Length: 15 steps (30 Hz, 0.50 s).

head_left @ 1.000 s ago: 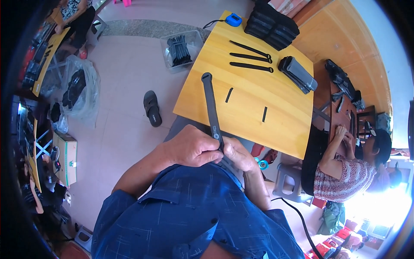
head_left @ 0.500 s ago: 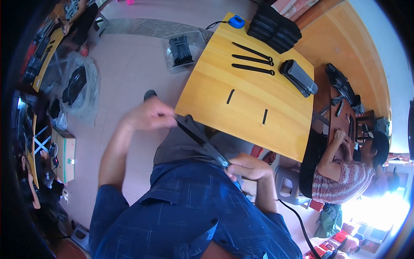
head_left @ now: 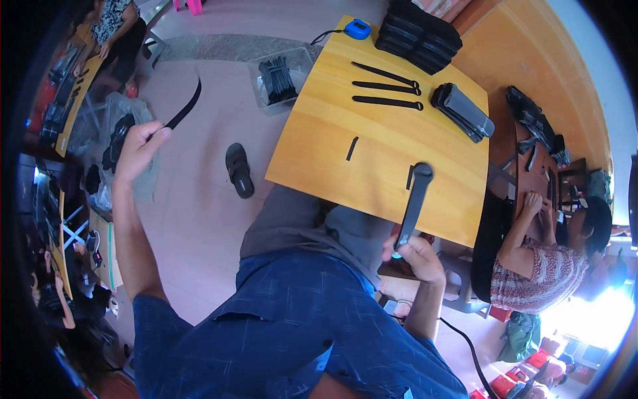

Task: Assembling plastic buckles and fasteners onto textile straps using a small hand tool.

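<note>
**A:** What do I have in the hands now?

**B:** From my view, the right hand (head_left: pixel 413 256) is closed around the low end of a black bar (head_left: pixel 413 205), close to my lap. The bar stands almost upright, and its top end shows in front of the near edge of the table (head_left: pixel 319 153). The left hand (head_left: pixel 138 147) is stretched far out to the left, over the floor (head_left: pixel 199 213), and it pinches one end of a thin black strap (head_left: pixel 181 110). So the hands are well apart.

**A:** How will these two handle?

**B:** I judge the strap as light and soft, because it bends in a curve in the air; it is better to hold it near the end, as now, with the fingertips. The bar keeps straight, so I think it is stiffer and a little heavier. I would grip it low, with the whole hand. Both look smooth, perhaps a little slippery.

**A:** And the surface?

**B:** The table is yellow wood, flat and smooth. Two short black pieces (head_left: pixel 351 148) lie on it, farther away three long strips (head_left: pixel 387 88) side by side, a flat dark case (head_left: pixel 464 112) to the right, a black stack (head_left: pixel 419 34) at the far edge and a blue tape measure (head_left: pixel 357 28) at the corner.

**A:** The room?

**B:** A sandal (head_left: pixel 239 170) lies on the floor, and a clear bin (head_left: pixel 279 80) with black parts is beside the table. Another person (head_left: pixel 551 266) sits to the right, at a darker table.
</note>
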{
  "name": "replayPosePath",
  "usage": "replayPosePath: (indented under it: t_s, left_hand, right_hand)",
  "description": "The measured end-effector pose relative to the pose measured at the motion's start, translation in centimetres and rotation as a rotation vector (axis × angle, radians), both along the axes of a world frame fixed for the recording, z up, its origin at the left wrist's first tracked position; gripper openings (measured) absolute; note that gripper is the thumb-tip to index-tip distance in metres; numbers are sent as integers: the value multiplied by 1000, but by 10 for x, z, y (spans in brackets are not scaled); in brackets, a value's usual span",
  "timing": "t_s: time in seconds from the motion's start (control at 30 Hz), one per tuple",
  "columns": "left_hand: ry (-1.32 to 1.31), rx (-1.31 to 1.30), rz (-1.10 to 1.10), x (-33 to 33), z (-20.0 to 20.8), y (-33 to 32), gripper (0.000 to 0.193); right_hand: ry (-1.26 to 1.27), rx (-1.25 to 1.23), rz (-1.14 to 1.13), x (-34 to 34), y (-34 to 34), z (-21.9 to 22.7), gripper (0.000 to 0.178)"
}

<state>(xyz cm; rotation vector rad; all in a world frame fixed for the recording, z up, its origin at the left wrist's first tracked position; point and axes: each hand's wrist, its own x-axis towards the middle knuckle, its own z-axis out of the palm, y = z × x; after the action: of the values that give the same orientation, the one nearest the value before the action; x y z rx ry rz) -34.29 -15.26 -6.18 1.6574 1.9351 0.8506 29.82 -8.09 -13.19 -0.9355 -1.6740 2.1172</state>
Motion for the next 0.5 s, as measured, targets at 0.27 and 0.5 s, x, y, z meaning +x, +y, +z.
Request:
replayPosePath:
  t_s: [0.27, 0.5]
  left_hand:
    - [105, 68, -277, 132, 21, 112, 32]
    - [37, 190, -682, 281, 43, 204, 30]
  right_hand:
    - [317, -50, -416, -38, -17, -35, 33]
    - [435, -29, -662, -28, -24, -50, 33]
